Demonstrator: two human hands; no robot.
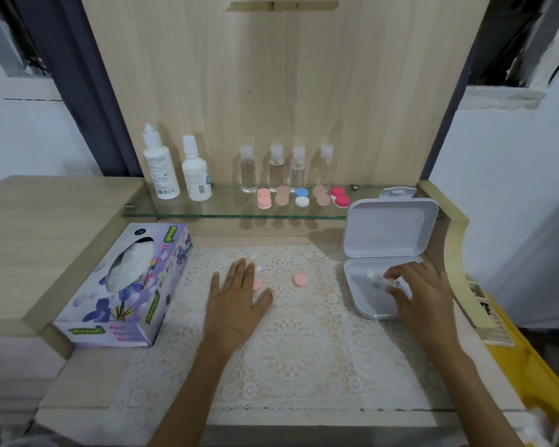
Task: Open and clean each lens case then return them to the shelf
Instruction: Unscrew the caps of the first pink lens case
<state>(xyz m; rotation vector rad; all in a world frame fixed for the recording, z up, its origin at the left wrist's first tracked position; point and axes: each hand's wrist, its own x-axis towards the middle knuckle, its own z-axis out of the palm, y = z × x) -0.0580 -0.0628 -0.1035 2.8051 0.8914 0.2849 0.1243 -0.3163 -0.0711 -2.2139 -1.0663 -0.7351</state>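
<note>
- Currently, pink cap (300,280) lies loose on lace mat (291,350); second pink piece (257,284) sits partly under left hand (238,304), whose fingers are straight and flat.
- Right hand (417,295) is inside open white box (388,230), fingers curled on small pale item (381,278), identity unclear.
- Other lens cases (300,196) stand on glass shelf (226,204).
- Risk: loose cap rolls away or gets mismatched.

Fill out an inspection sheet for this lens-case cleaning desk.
Surface: lace mat on a wooden desk, glass shelf behind.
Job's things: five lens cases on the shelf; two pink caps on the mat.
Clutter: tissue box left, open white box right, six bottles on the shelf.
Hands: left hand flat, covering part of one cap; right hand fingers curled inside the white box, grip unclear.
Cables: nothing seen.
Surroundings: wooden back panel, white walls.
</note>
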